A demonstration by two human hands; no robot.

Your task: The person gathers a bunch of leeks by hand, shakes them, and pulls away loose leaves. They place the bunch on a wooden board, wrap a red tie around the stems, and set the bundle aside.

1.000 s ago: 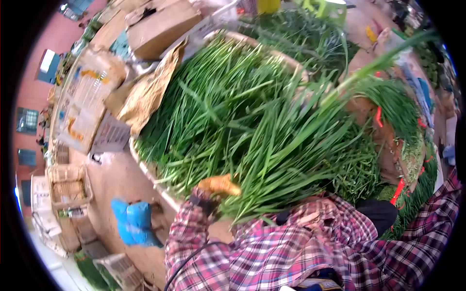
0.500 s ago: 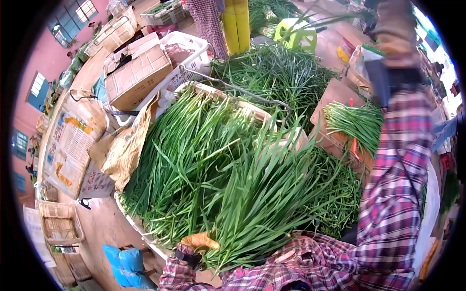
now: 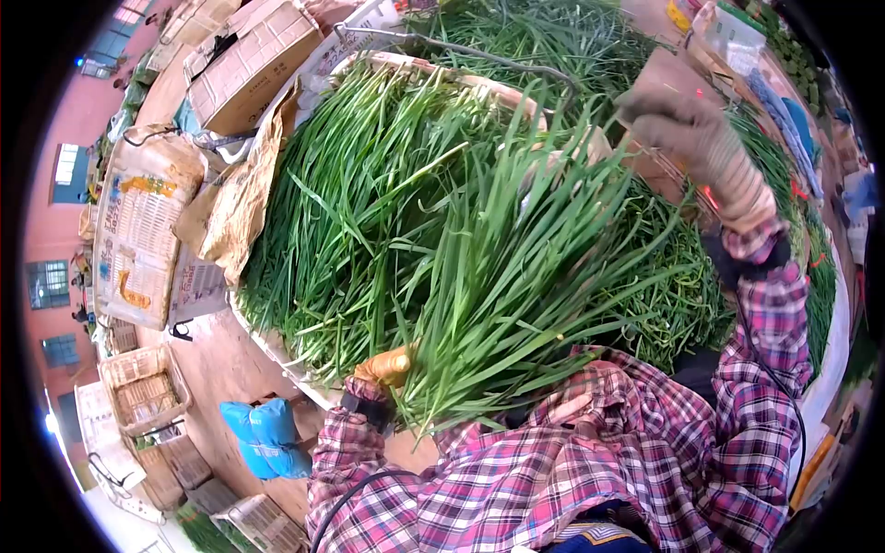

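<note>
My left hand (image 3: 383,369), in an orange-yellow glove, is closed round the lower end of a loose bunch of long green leaves (image 3: 489,276). The bunch fans up and right over a crate heaped with more green stalks (image 3: 341,194). At the upper right my right hand (image 3: 687,138), in a dirty grey-brown glove, is raised over a piece of cardboard (image 3: 659,78). Its fingers are bent and blurred, and what they hold, if anything, cannot be made out. Short green trimmings (image 3: 664,295) lie below it.
A cardboard box (image 3: 253,69) and brown paper (image 3: 244,212) are at the upper left. Stacked crates (image 3: 147,230) stand at the left, with an empty basket (image 3: 146,389) and a blue bundle (image 3: 265,438) lower down. Tied green bundles (image 3: 816,267) lie at the far right.
My right hand has come back down and left from the upper right edge. The view has tilted downward. The tied bundle on the cardboard is no longer seen there. My left hand still holds the leaves.
</note>
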